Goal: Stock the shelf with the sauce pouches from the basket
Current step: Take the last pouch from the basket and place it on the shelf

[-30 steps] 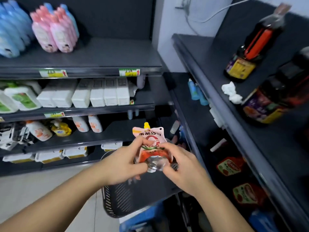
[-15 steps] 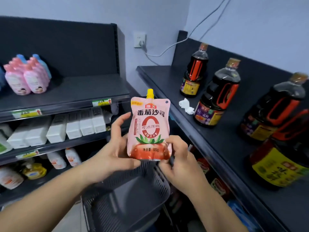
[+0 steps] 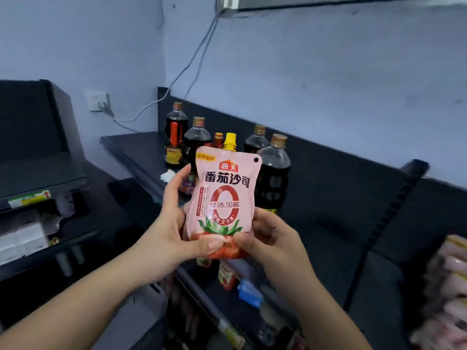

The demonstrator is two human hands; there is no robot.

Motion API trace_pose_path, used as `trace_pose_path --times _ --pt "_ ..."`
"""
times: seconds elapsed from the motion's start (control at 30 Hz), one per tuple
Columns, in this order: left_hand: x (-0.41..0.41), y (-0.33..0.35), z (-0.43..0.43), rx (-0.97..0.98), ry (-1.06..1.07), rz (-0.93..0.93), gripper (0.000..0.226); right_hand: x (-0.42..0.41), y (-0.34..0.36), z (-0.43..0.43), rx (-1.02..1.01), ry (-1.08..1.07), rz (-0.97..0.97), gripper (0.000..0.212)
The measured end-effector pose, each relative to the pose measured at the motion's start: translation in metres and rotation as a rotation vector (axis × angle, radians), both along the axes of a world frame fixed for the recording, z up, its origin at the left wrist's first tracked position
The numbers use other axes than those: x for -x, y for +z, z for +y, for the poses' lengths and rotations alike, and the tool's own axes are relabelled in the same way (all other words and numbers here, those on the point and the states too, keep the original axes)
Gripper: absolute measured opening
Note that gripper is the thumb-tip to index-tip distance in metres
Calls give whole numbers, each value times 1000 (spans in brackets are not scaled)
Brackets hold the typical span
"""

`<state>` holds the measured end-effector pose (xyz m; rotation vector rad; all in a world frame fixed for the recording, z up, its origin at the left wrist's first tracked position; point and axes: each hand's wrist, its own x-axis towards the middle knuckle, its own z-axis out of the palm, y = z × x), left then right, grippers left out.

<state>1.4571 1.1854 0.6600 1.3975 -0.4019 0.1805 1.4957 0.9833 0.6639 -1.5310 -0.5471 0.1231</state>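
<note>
A pale blue wall [image 3: 328, 84] fills the upper half of the view, with a grey cable [image 3: 192, 69] running down it to a white socket [image 3: 97, 101]. Below it, a dark shelf [image 3: 328, 198] runs diagonally from the corner towards the right. A second dark shelving unit [image 3: 38, 168] stands to the left, with white packs on its lower levels. At the right edge is a stack of pinkish packs [image 3: 452, 286], too blurred to identify, though they may be more pouches.

A group of dark sauce bottles [image 3: 274, 173] stands upright near the far end of the shelf, close together. In front of them the sauce pouch [image 3: 223, 198] is held upright in the air, its printed face towards the camera, above the shelf's front edge and not resting on it.

The left hand [image 3: 171, 236] wraps the pouch's left side, fingers curled behind it and thumb pressed across the lower front. The right hand [image 3: 273, 236] grips the lower right corner, fingers curled round the edge.

Red pouches [image 3: 226, 275] sit on the level beneath. A crumpled white scrap [image 3: 167, 176] lies on the shelf beside the bottles. The pouch's yellow cap [image 3: 229, 142] points upward.
</note>
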Motion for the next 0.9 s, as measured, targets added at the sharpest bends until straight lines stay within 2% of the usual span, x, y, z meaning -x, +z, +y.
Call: trace_pose_path --times 0.13,0.27,0.33,0.43,0.63,0.8,0.9 --pt "11 8 -96 -36 -162 -53 122 44 10 -101 -79 -141 23 52" --pt "31 13 -192 2 -328 -60 115 91 22 -198 -39 -228 26 41" --pt "42 12 -234 39 -389 -34 104 114 28 -239 3 -275 32 39" --pt "57 14 -292 -3 -441 -60 87 149 40 -290 -2 -349 9 30" --pt "75 26 -381 -75 -656 -60 77 196 48 -356 -160 -666 -123 23" --pt "78 27 -435 -85 -752 -52 80 216 40 -394 -221 -838 -130 31" --pt "76 28 -460 -127 -808 -67 78 222 42 -410 -347 -914 -123 24"
